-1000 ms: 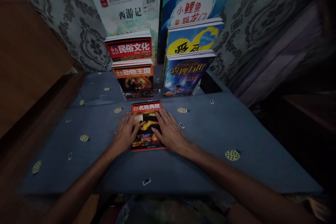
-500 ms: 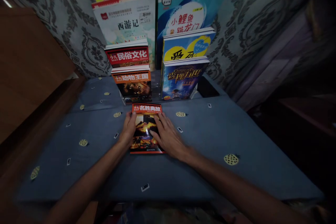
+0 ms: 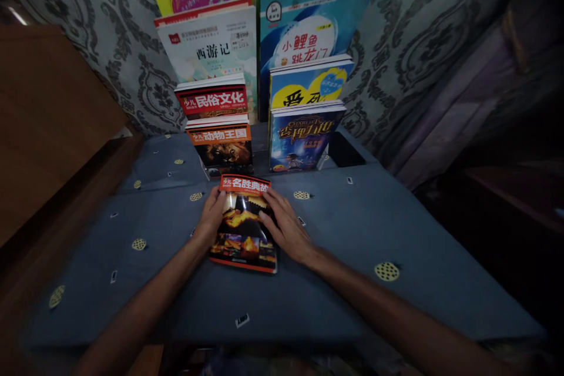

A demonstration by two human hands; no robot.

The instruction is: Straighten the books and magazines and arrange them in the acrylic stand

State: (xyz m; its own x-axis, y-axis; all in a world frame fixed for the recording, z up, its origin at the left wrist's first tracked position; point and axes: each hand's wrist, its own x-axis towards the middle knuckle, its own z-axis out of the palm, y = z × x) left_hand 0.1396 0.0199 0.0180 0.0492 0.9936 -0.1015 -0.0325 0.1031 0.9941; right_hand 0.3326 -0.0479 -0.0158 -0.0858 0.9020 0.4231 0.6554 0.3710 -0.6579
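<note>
A thin paperback book (image 3: 245, 220) with a red title band and a dark photo cover is held between my two hands, over the blue tablecloth. Its cover bows slightly, and the lower edge looks lifted and skewed. My left hand (image 3: 211, 214) grips the left edge, thumb near the upper corner and fingers mostly hidden beneath or behind it. My right hand (image 3: 286, 226) holds the right edge, its fingertips by the title band and its thumb over the cover. Just beyond stands a lion-covered book (image 3: 225, 150) at the front of the left row.
Books stand in two stepped rows; a blue book (image 3: 299, 141) fronts the right one. A dark flat object (image 3: 346, 150) lies right of it. The patterned tablecloth (image 3: 343, 235) covers the table. A wooden panel (image 3: 57, 117) rises at left, and patterned curtain (image 3: 418, 29) hangs behind.
The book lay flat and straight on the cloth; now its lower part is raised toward me, bowed and slightly turned. My hands have closed on its sides. The camera view shifted slightly.
</note>
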